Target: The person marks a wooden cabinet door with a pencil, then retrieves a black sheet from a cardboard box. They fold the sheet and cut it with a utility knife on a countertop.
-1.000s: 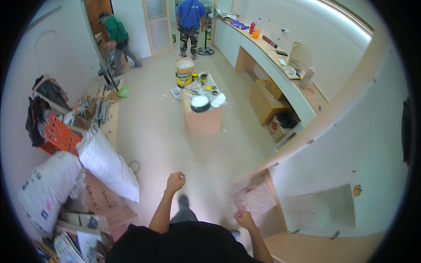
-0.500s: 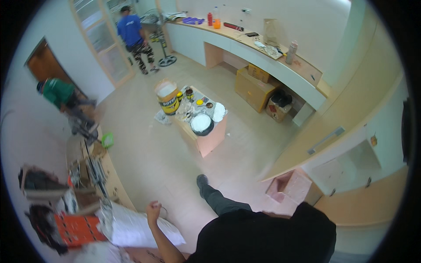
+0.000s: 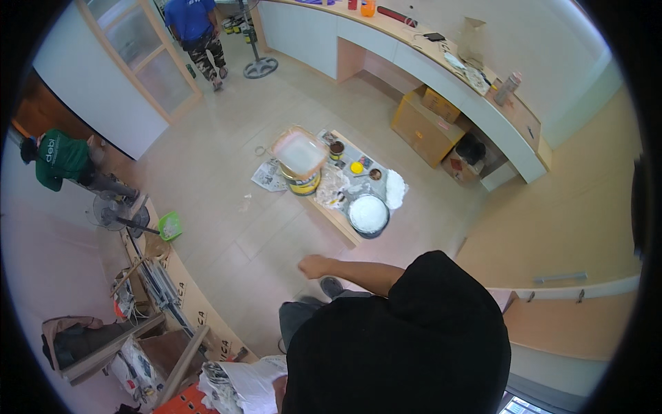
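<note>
Right hand [image 3: 316, 266]: at frame centre, slightly below; clenched into a loose fist, grasping nothing, held out over bare floor at the end of a bare forearm that emerges from the black top.
Left hand: cannot tell; only a sliver of skin shows beside the black top at the bottom edge, state hidden.
Nearest thing: low wooden platform [image 3: 336, 219] just above the fist, apart from it, running toward upper right.
On the platform: round black-rimmed pan of white paint [image 3: 367, 214] at the near end; crumpled plastic sheet [image 3: 332, 186] beside it; white cloth [image 3: 396, 188] to the right; small yellow lid [image 3: 356, 168] and dark small tin [image 3: 336, 148] further up.
Paint bucket [image 3: 301, 164]: upper-left end of the platform, large, yellow-banded, top covered with a squarish translucent tray.
Newspaper [image 3: 269, 176]: flat on the floor left of the bucket.
Floor [image 3: 227, 207]: pale tile.
Counter [image 3: 441, 65]: long curved white counter across upper right, cardboard boxes [image 3: 424, 124] beneath it.
Other people: one in a blue shirt [image 3: 189, 17] at top left of centre; one in a green shirt [image 3: 62, 159] at left edge, crouched.
Left side: green dustpan [image 3: 170, 225], standing fan [image 3: 110, 212], timber and bags stacked in lower left.
</note>
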Available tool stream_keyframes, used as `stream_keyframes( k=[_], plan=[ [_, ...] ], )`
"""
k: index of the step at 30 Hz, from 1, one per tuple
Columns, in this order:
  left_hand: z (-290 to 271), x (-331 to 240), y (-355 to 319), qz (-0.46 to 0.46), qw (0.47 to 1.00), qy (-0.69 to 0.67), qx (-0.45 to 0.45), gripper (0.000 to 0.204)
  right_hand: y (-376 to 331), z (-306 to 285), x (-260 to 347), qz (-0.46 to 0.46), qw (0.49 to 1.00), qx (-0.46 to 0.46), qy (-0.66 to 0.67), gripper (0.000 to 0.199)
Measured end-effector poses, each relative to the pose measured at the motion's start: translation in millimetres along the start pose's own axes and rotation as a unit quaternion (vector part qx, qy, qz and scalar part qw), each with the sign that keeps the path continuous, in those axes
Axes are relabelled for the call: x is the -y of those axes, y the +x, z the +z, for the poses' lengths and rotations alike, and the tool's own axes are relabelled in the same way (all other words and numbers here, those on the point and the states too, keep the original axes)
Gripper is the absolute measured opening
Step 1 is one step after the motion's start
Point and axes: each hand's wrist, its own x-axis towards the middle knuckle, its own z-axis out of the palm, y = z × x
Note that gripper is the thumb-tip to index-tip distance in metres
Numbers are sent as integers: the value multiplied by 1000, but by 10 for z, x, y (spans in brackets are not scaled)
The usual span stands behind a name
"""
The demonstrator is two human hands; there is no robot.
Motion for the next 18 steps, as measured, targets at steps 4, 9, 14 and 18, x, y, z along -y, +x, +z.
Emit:
stream_keyframes(
  k=[4,9,14,18],
  plan=[
    [-58,-530,256,-25,999,37,-22,28,1084,-591,769,-86,992,-39,86,18],
    [-756,-2189,1513,-2,993,108,-37,26,2355,-933,684,-88,994,22,66,21],
    [-1575,-5024,3118,66,891,448,-26,27,3251,-1514,-291,74,995,-4,63,30],
    [-2033,-7409,4108,195,689,695,-73,26,3620,-1913,-571,278,940,-139,139,26]
  ],
)
